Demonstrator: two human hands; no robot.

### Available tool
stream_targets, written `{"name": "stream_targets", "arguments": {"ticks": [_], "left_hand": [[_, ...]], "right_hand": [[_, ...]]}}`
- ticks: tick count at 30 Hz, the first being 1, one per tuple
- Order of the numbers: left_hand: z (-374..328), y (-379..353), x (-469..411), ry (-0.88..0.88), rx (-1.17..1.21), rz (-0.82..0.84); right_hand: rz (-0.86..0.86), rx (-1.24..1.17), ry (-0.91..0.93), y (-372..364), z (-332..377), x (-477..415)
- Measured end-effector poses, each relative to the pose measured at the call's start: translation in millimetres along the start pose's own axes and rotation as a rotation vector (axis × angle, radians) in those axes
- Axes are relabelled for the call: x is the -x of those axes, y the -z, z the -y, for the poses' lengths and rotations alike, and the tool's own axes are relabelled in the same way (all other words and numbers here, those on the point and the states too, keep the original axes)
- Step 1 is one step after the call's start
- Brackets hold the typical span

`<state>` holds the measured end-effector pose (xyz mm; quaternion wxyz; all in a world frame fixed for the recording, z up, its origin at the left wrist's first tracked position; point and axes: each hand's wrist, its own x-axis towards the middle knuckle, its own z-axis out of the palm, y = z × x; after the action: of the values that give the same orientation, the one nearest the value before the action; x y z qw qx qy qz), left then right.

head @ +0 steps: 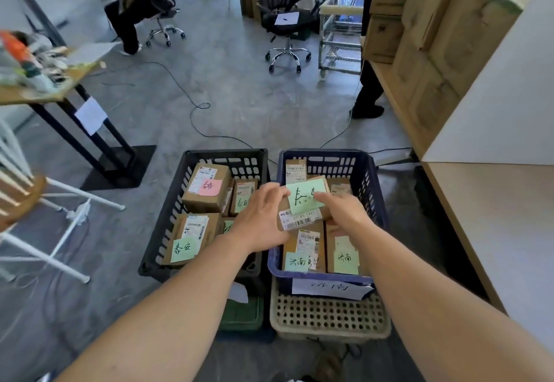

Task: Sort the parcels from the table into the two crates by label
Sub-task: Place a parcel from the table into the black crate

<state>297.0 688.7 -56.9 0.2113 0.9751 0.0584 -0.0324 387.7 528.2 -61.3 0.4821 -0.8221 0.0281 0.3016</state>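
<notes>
I hold a brown cardboard parcel [301,214] with a green sticky note and a white barcode label between both hands, above the blue crate [374,196]. My left hand [263,217] grips its left side and my right hand [344,214] grips its right side. In the blue crate lie several parcels with green notes [346,259]. To the left stands the black crate [168,214], which holds several parcels with green notes and one with a pink note [209,188].
The blue crate rests on a beige perforated basket [329,318]. A wooden table [491,232] runs along the right. On the left are a white rack [60,217] and a black-legged desk [90,142]. Cables cross the floor; office chairs [287,22] stand behind.
</notes>
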Motion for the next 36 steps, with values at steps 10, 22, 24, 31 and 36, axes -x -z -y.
{"name": "stream_targets", "arguments": {"ticks": [10,22,24,31,36], "left_hand": [[11,7,-35,0.109,0.038,-0.025],[86,10,-41,0.402,0.383,-0.181],[106,11,-46,0.452,0.324,-0.179],[185,8,-76,0.449,0.359,-0.125],[253,-17,-115,0.437,0.398,-0.082]], "right_hand": [[0.113,0.017,0.176,2,10,-44],[0.092,0.199,0.328,-61,49,-67],[0.075,0.181,0.308,-78,56,-74],[-0.072,0.127,0.188,-161,62,-123],[-0.155,0.121,0.123,-215,61,-177]]}}
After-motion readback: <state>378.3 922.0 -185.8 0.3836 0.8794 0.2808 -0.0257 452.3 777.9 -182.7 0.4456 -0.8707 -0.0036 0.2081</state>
